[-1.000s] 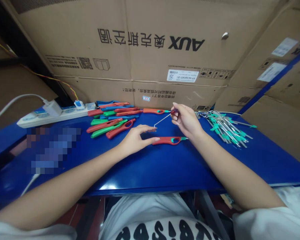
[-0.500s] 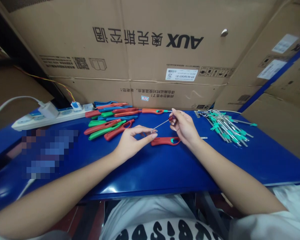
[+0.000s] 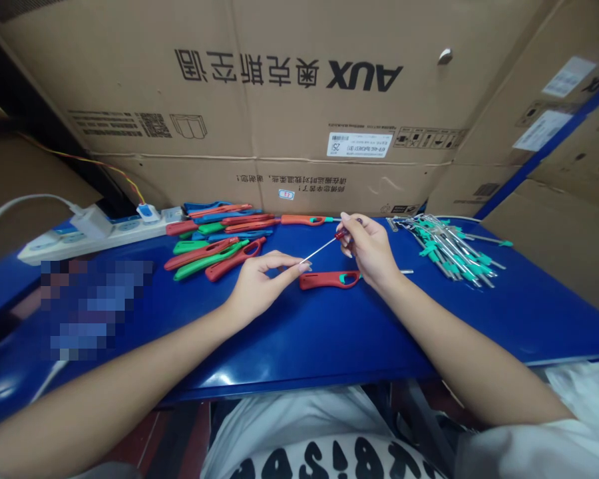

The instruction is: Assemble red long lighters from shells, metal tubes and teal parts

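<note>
1. Closed around a red-handled screwdriver (image 3: 338, 235), the grip of the right hand (image 3: 372, 251) sits just beyond the red lighter (image 3: 324, 280) in the head view; the heel of that hand covers part of the lighter's metal rod (image 3: 406, 271), and I cannot tell whether they touch.
2. Left of the red lighter and slightly beyond it, the left hand (image 3: 262, 286) has thumb and fingertips drawn together at the tip of the screwdriver's shaft; whether anything is pinched there is too small to tell.
3. The red lighter lies on the blue surface (image 3: 299, 339), its rod toward the right.
4. Beyond the red lighter lie an orange lighter (image 3: 295, 219) and, farther left, a pile of coloured lighters (image 3: 202, 253).
5. Right of the red lighter is a heap of silvery rods (image 3: 456, 253) with teal pieces.
</note>
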`<state>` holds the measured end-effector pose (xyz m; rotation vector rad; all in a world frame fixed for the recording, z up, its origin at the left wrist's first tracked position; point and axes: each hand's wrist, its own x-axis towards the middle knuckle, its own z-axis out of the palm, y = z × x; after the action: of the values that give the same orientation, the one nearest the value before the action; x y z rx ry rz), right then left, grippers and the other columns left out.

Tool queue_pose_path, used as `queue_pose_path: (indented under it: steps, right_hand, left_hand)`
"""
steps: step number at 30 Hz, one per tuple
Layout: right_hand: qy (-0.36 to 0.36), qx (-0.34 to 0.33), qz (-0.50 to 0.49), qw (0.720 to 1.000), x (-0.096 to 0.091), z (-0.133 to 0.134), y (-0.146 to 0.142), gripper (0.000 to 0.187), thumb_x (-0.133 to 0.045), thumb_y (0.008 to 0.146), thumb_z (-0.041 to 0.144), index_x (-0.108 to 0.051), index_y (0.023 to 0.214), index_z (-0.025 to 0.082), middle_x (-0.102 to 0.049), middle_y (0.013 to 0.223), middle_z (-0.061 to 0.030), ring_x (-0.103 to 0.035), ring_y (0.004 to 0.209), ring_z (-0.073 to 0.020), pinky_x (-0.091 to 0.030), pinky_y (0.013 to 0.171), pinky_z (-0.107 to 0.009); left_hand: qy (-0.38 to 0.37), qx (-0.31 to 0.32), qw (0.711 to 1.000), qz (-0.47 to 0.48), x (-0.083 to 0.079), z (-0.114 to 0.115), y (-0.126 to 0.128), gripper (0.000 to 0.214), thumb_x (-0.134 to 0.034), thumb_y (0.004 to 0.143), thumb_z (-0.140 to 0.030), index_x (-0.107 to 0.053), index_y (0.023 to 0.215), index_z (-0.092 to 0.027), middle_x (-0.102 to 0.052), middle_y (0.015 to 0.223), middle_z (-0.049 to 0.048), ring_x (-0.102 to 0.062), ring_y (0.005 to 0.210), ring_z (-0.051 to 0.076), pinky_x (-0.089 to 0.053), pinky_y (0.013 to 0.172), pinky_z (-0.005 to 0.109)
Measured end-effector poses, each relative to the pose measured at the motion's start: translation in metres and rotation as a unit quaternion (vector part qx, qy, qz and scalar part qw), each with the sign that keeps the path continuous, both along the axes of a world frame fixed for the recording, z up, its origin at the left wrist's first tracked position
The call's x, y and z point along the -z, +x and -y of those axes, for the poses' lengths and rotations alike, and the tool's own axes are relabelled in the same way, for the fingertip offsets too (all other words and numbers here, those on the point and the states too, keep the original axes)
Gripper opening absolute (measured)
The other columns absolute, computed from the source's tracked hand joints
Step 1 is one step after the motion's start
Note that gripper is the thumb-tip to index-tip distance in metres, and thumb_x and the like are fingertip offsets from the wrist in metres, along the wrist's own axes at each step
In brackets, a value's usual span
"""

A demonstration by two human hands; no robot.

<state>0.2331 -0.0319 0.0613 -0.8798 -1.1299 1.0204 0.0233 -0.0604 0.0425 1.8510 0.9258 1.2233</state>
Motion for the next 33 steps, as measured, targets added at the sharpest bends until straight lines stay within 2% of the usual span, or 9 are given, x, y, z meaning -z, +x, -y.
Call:
queue_pose_path:
  steps: [9, 13, 16, 20, 24, 26, 28, 30, 33]
  right_hand:
    - [0.05, 0.024, 0.117, 0.992, -0.005, 0.003, 0.005, 0.047, -0.073, 0.078, 0.065, -0.062, 0.066, 0.021, -0.048, 0.051, 0.0045, -0.04, 0.045, -0.0078, -0.03, 0.042, -0.023]
    - [0.103, 0.025, 0.176, 0.979, -0.009, 0.008, 0.003, 0.045, -0.069, 0.083, 0.063, -0.06, 0.069, 0.021, -0.055, 0.061, 0.0018, -0.049, 0.056, -0.0101, -0.039, 0.05, -0.024]
    - [0.144, -0.007, 0.212, 0.967, -0.01, 0.013, 0.001, 0.037, -0.069, 0.087, 0.055, -0.061, 0.076, 0.021, -0.059, 0.075, -0.0003, -0.054, 0.061, -0.0105, -0.043, 0.056, -0.025]
    - [0.139, -0.045, 0.244, 0.959, -0.008, 0.022, -0.005, 0.025, -0.07, 0.088, 0.047, -0.068, 0.088, 0.022, -0.063, 0.078, -0.0014, -0.057, 0.063, -0.0124, -0.047, 0.06, -0.027]
    - [0.181, 0.044, 0.262, 0.947, -0.004, 0.03, -0.009, 0.03, -0.078, 0.082, 0.044, -0.072, 0.106, 0.027, -0.065, 0.079, -0.0011, -0.056, 0.063, -0.0145, -0.05, 0.062, -0.03]
    - [0.2, 0.096, 0.262, 0.939, -0.002, 0.032, -0.009, 0.031, -0.081, 0.079, 0.044, -0.072, 0.103, 0.028, -0.064, 0.078, -0.0009, -0.055, 0.061, -0.0148, -0.05, 0.062, -0.031]
    - [0.211, 0.111, 0.263, 0.935, -0.001, 0.032, -0.007, 0.026, -0.079, 0.081, 0.044, -0.072, 0.099, 0.027, -0.065, 0.078, -0.0016, -0.056, 0.061, -0.0151, -0.051, 0.064, -0.032]
    - [0.211, 0.063, 0.264, 0.939, -0.002, 0.032, -0.004, 0.026, -0.068, 0.091, 0.045, -0.071, 0.108, 0.026, -0.068, 0.086, -0.0034, -0.059, 0.063, -0.0148, -0.053, 0.066, -0.032]
    - [0.192, -0.065, 0.261, 0.944, -0.004, 0.03, 0.0, 0.041, -0.054, 0.099, 0.044, -0.057, 0.137, 0.029, -0.07, 0.102, -0.0054, -0.061, 0.066, -0.014, -0.055, 0.067, -0.031]
  left_hand:
    - [0.116, 0.007, 0.989, -0.093, 0.004, -0.003, -0.003, 0.017, -0.071, 0.089, -0.036, -0.081, 0.087, -0.023, -0.08, 0.087, 0.005, -0.071, 0.082, 0.02, -0.057, 0.081, 0.034]
    - [0.15, 0.023, 0.977, -0.15, 0.005, -0.003, -0.004, 0.017, -0.068, 0.093, -0.033, -0.081, 0.086, -0.023, -0.08, 0.088, 0.0045, -0.07, 0.082, 0.02, -0.055, 0.082, 0.033]
    - [0.158, 0.045, 0.965, -0.204, 0.008, -0.005, -0.004, 0.016, -0.068, 0.092, -0.031, -0.081, 0.088, -0.022, -0.08, 0.088, 0.0045, -0.069, 0.082, 0.02, -0.054, 0.081, 0.034]
    - [0.12, 0.058, 0.963, -0.236, 0.012, -0.004, 0.0, 0.015, -0.071, 0.089, -0.033, -0.081, 0.084, -0.022, -0.078, 0.082, 0.0045, -0.068, 0.08, 0.021, -0.053, 0.077, 0.033]
    - [0.022, 0.045, 0.978, -0.203, 0.016, 0.0, 0.005, 0.017, -0.074, 0.086, -0.039, -0.082, 0.083, -0.024, -0.077, 0.083, 0.0038, -0.069, 0.078, 0.019, -0.052, 0.075, 0.031]
    - [-0.013, 0.037, 0.982, -0.187, 0.017, 0.003, 0.006, 0.019, -0.075, 0.084, -0.042, -0.082, 0.084, -0.025, -0.077, 0.084, 0.0034, -0.069, 0.078, 0.019, -0.052, 0.075, 0.031]
    - [-0.027, 0.033, 0.984, -0.175, 0.017, 0.003, 0.006, 0.02, -0.076, 0.083, -0.044, -0.082, 0.084, -0.025, -0.077, 0.085, 0.0035, -0.069, 0.078, 0.019, -0.052, 0.075, 0.031]
    - [-0.032, 0.027, 0.985, -0.166, 0.017, 0.003, 0.006, 0.02, -0.076, 0.082, -0.044, -0.083, 0.084, -0.025, -0.077, 0.086, 0.004, -0.069, 0.078, 0.02, -0.052, 0.075, 0.031]
    - [-0.034, 0.014, 0.987, -0.155, 0.017, 0.001, 0.005, 0.02, -0.076, 0.082, -0.042, -0.083, 0.084, -0.024, -0.077, 0.085, 0.0048, -0.068, 0.078, 0.02, -0.051, 0.074, 0.031]
